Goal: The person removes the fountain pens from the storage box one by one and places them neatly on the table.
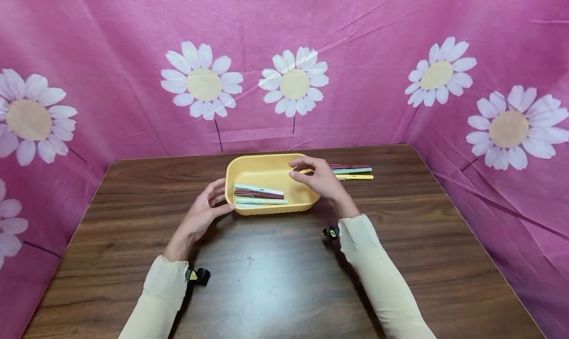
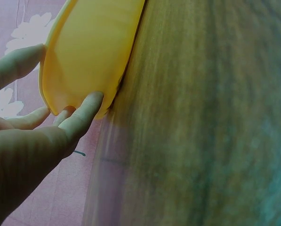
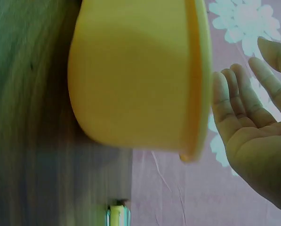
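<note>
A yellow plastic basket (image 1: 266, 209) stands near the far edge of the table. Inside it, towards the left, lie several pens, among them a pale blue pen (image 1: 255, 189), a dark red pen (image 1: 258, 194) and a pale green pen (image 1: 262, 201). My left hand (image 1: 202, 213) touches the basket's left end from outside, thumb at the near corner, fingers spread along the wall (image 2: 84, 52). Over the basket's right end hovers my right hand (image 1: 322, 178), fingers loosely bent. Nothing shows in its palm in the right wrist view.
Just right of the basket, more pens lie side by side on the wooden table (image 1: 266, 279), including a yellow pen (image 1: 360, 177), a light blue pen (image 1: 355, 170) and a dark red pen (image 1: 344, 166). A pink flowered cloth (image 1: 355, 22) hangs behind and at both sides.
</note>
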The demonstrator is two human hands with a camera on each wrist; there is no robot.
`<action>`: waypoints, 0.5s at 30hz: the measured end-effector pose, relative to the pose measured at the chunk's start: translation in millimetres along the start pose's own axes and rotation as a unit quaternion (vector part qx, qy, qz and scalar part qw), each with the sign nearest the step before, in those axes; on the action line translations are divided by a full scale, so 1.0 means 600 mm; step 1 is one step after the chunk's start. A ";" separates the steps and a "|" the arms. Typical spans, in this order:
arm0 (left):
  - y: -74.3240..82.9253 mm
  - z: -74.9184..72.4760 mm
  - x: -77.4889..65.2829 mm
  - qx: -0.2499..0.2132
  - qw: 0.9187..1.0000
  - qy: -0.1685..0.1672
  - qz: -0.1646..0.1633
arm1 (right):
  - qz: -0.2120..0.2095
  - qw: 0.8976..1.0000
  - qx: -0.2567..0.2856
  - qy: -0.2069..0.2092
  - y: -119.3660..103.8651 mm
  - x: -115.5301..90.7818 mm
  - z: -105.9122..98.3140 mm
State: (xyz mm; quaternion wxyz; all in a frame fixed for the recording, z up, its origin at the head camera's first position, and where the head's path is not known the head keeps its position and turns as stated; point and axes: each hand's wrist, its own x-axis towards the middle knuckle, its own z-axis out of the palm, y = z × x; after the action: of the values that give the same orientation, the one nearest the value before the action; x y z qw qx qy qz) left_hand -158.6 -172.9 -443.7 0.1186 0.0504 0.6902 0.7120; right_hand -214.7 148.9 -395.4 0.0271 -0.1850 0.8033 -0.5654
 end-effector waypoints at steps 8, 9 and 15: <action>0.000 -0.003 0.000 0.005 1.000 -0.001 -0.002 | 0.000 1.000 -0.005 -0.025 0.007 0.013 0.028; 0.001 -0.003 0.000 0.005 1.000 -0.002 -0.002 | -0.002 1.000 -0.006 -0.026 0.009 0.014 0.029; 0.002 -0.001 0.000 0.005 1.000 -0.003 -0.004 | -0.017 0.999 -0.004 -0.035 0.020 0.015 0.035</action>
State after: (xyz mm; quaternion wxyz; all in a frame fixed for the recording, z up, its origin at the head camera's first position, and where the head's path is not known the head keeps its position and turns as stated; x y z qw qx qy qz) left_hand -158.7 -173.7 -442.5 0.1229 0.0508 0.6938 0.7077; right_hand -221.2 130.4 -412.3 0.0445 -0.2183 0.8010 -0.5556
